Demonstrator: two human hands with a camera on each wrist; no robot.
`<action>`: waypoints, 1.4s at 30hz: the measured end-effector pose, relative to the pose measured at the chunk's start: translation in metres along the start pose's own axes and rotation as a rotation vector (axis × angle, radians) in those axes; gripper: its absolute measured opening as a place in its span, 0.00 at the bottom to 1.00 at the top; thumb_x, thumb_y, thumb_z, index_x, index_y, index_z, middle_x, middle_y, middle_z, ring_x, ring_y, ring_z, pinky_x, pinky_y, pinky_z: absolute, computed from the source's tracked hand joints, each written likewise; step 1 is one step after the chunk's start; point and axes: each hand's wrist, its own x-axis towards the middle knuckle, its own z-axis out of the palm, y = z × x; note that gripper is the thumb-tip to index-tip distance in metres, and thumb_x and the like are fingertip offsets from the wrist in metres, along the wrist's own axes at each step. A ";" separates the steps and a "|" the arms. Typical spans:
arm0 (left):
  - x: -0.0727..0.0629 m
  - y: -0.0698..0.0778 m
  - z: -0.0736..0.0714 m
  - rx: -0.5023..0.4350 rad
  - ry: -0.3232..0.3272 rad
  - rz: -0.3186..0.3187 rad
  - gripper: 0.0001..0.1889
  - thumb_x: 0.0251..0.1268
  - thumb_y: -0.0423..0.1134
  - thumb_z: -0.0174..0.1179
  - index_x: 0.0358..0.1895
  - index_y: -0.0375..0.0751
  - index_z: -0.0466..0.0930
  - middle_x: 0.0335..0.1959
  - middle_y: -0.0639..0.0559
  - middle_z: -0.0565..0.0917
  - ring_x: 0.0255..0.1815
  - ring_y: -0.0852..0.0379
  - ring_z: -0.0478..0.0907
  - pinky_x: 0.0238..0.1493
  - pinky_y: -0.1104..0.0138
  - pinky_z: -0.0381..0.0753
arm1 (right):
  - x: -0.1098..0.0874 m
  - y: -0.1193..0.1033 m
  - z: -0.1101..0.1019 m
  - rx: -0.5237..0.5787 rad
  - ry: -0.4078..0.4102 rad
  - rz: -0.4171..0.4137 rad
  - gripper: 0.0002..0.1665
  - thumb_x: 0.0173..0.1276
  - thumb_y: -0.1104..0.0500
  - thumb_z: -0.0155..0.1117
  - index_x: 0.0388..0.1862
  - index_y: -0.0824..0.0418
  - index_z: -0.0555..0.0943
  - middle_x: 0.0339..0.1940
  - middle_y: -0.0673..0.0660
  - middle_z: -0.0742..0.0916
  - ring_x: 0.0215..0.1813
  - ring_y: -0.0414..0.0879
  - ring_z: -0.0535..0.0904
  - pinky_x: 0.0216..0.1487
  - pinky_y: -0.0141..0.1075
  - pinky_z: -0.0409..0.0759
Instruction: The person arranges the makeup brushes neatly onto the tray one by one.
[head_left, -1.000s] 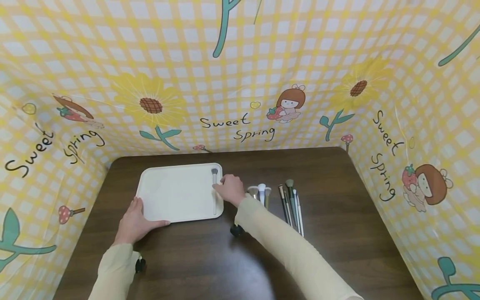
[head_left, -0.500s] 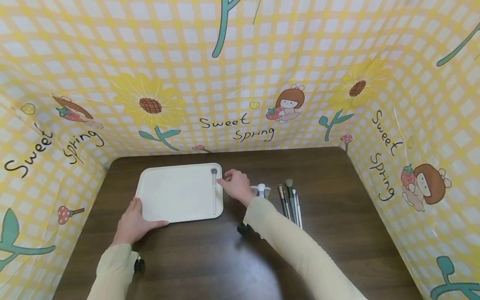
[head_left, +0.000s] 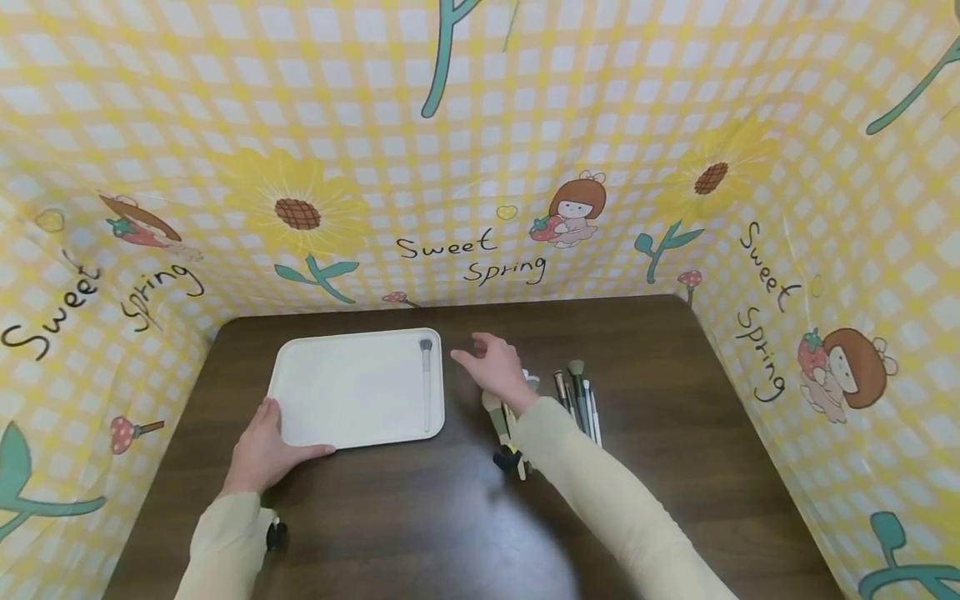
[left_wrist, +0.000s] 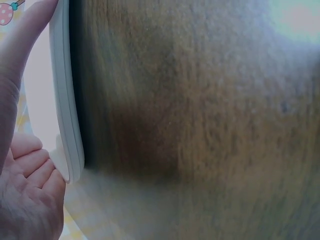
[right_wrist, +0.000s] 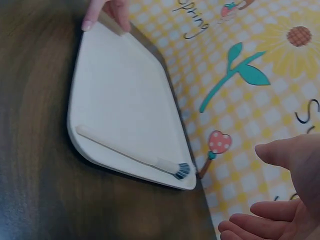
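A white rectangular tray [head_left: 345, 387] lies on the dark wooden table. Along its right side rests a makeup brush [head_left: 427, 387] with a pale handle and dark bristles pointing to the far edge. My left hand [head_left: 261, 450] holds the tray's near left corner, thumb on the front rim and fingers against the left side. Just right of the tray, my right hand [head_left: 492, 367] hovers with relaxed fingers and nothing in them. In the right wrist view, its thumb and fingers [right_wrist: 262, 225] are apart. Several brushes [head_left: 497, 417] lie partly hidden under the right wrist.
Farther right, more makeup brushes [head_left: 577, 396] lie side by side, one with a green bristle head; the right sleeve [head_left: 607, 500] covers some handle ends. A yellow checked cloth [head_left: 450, 167] with printed flowers walls in the table's back and sides.
My right hand has let go of the makeup brush on the tray and moved right, off the tray's edge, its fingers opening. My left hand stays at the tray's corner.
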 end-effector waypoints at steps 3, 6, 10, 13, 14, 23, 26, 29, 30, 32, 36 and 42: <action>-0.003 0.000 0.000 -0.003 -0.001 -0.004 0.79 0.37 0.76 0.74 0.75 0.14 0.41 0.74 0.14 0.46 0.74 0.20 0.47 0.66 0.31 0.57 | -0.002 -0.001 -0.007 0.002 0.013 -0.002 0.38 0.72 0.44 0.67 0.72 0.64 0.73 0.65 0.62 0.82 0.63 0.55 0.80 0.61 0.48 0.78; -0.003 0.000 0.000 0.001 0.004 -0.001 0.79 0.37 0.76 0.74 0.75 0.14 0.42 0.74 0.14 0.47 0.74 0.20 0.47 0.66 0.31 0.58 | -0.003 0.001 -0.014 0.008 0.020 -0.004 0.37 0.71 0.43 0.67 0.71 0.64 0.74 0.63 0.62 0.83 0.62 0.53 0.80 0.61 0.47 0.78; 0.000 -0.001 0.001 0.009 0.013 0.006 0.78 0.37 0.75 0.74 0.75 0.14 0.43 0.73 0.14 0.48 0.74 0.20 0.48 0.66 0.32 0.58 | -0.006 0.002 -0.025 0.027 0.014 0.013 0.37 0.72 0.42 0.66 0.71 0.62 0.75 0.62 0.60 0.84 0.61 0.52 0.81 0.60 0.47 0.79; 0.001 0.000 0.000 0.010 0.009 0.000 0.79 0.37 0.75 0.75 0.75 0.14 0.43 0.73 0.14 0.47 0.74 0.20 0.49 0.66 0.32 0.58 | -0.011 0.004 -0.032 0.029 0.010 0.021 0.36 0.72 0.41 0.66 0.70 0.61 0.76 0.60 0.59 0.85 0.58 0.50 0.82 0.58 0.47 0.80; 0.001 0.001 0.000 0.009 0.007 -0.001 0.79 0.37 0.74 0.75 0.75 0.14 0.43 0.73 0.14 0.47 0.74 0.20 0.49 0.66 0.32 0.58 | -0.012 0.006 -0.034 0.029 0.008 0.022 0.35 0.72 0.41 0.66 0.69 0.61 0.77 0.59 0.59 0.85 0.55 0.50 0.83 0.58 0.47 0.80; 0.000 0.003 -0.002 0.005 -0.009 -0.002 0.78 0.38 0.74 0.75 0.74 0.13 0.42 0.73 0.14 0.46 0.75 0.21 0.47 0.67 0.32 0.56 | -0.024 0.020 -0.039 -0.007 0.002 0.010 0.32 0.72 0.42 0.67 0.65 0.62 0.80 0.53 0.58 0.88 0.46 0.48 0.86 0.55 0.47 0.81; 0.000 0.004 -0.002 0.001 -0.010 -0.001 0.78 0.38 0.74 0.75 0.74 0.13 0.42 0.74 0.14 0.46 0.75 0.21 0.46 0.67 0.32 0.56 | -0.028 0.024 -0.040 -0.038 0.003 0.013 0.31 0.72 0.43 0.67 0.64 0.62 0.80 0.52 0.57 0.88 0.50 0.49 0.85 0.53 0.47 0.82; -0.001 0.004 -0.002 -0.001 -0.012 0.000 0.78 0.38 0.74 0.75 0.74 0.13 0.42 0.74 0.14 0.46 0.75 0.21 0.46 0.67 0.32 0.56 | -0.032 0.028 -0.040 -0.056 -0.005 0.018 0.29 0.72 0.44 0.67 0.63 0.62 0.81 0.51 0.57 0.88 0.49 0.50 0.84 0.49 0.46 0.83; -0.001 0.005 -0.003 -0.001 -0.012 0.001 0.78 0.38 0.74 0.75 0.74 0.13 0.42 0.74 0.14 0.46 0.75 0.21 0.46 0.67 0.32 0.56 | -0.034 0.029 -0.040 -0.063 -0.011 0.019 0.29 0.72 0.44 0.67 0.62 0.62 0.81 0.50 0.57 0.88 0.48 0.49 0.84 0.47 0.45 0.83; -0.002 0.005 -0.003 -0.001 -0.012 0.002 0.78 0.38 0.74 0.75 0.75 0.13 0.42 0.74 0.14 0.46 0.75 0.21 0.46 0.67 0.31 0.56 | -0.036 0.033 -0.040 -0.071 -0.022 0.022 0.28 0.72 0.44 0.67 0.60 0.62 0.83 0.48 0.56 0.88 0.46 0.48 0.84 0.45 0.43 0.84; -0.003 0.006 -0.004 0.000 -0.014 -0.003 0.78 0.38 0.74 0.75 0.75 0.13 0.42 0.74 0.14 0.46 0.75 0.21 0.46 0.67 0.31 0.56 | -0.041 0.043 -0.039 -0.095 -0.054 0.028 0.21 0.71 0.45 0.69 0.52 0.59 0.86 0.42 0.52 0.88 0.41 0.45 0.83 0.40 0.41 0.83; -0.003 0.008 -0.006 0.000 -0.014 -0.007 0.78 0.38 0.73 0.75 0.74 0.13 0.42 0.74 0.14 0.46 0.75 0.21 0.46 0.67 0.31 0.55 | -0.046 0.057 -0.032 -0.132 -0.084 0.033 0.16 0.68 0.50 0.73 0.47 0.61 0.87 0.36 0.51 0.87 0.35 0.44 0.83 0.36 0.39 0.83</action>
